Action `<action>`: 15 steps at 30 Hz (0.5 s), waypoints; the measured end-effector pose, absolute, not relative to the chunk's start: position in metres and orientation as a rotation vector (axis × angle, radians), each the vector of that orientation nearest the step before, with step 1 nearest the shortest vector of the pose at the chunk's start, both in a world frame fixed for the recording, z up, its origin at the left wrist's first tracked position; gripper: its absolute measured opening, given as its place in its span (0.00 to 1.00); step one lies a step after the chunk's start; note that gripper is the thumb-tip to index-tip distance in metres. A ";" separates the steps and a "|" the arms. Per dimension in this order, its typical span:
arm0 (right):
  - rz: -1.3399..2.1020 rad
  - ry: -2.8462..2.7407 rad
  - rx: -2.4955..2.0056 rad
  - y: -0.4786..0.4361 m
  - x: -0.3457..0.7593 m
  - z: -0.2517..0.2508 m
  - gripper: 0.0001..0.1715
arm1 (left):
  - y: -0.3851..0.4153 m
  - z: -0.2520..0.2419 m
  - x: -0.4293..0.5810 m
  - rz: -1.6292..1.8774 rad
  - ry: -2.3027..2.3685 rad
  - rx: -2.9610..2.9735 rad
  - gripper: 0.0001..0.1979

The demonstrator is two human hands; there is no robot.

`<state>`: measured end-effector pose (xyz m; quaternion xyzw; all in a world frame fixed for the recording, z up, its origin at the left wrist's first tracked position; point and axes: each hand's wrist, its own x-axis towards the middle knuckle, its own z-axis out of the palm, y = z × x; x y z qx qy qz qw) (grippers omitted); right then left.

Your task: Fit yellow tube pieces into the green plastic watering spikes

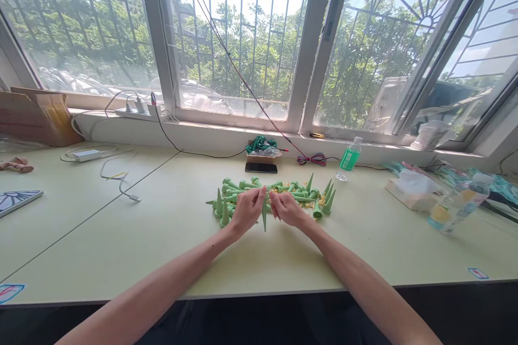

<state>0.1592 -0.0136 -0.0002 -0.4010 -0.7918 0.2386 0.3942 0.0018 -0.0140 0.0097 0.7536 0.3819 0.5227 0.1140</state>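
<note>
A heap of green cone-shaped plastic spikes [243, 188] with small yellow parts [319, 202] lies on the pale green table [162, 237] in front of me. My left hand [247, 209] pinches one green spike [264, 215] that points down, its tip near the table. My right hand [286, 208] is closed at the top of the same spike, fingertips meeting those of the left hand. Whether a small yellow part sits between the right fingers is hidden.
A black phone [261, 167] and a green bundle [261, 145] lie behind the heap. A green-labelled bottle [348, 159] stands to the right, a tissue pack [413, 186] and another bottle [457, 205] farther right. Left are a cardboard box [38, 116], power strip [137, 108] and cables [117, 175].
</note>
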 end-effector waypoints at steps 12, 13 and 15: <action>0.602 -1.951 -1.081 -0.011 0.159 -0.003 0.42 | -0.014 0.006 0.002 1.494 1.068 2.318 0.22; 0.598 -1.949 -1.084 -0.010 0.159 -0.004 0.42 | -0.014 0.006 0.002 1.495 1.068 2.316 0.21; 0.593 -1.948 -1.083 -0.010 0.160 -0.004 0.41 | -0.013 0.006 0.002 1.496 1.068 2.309 0.21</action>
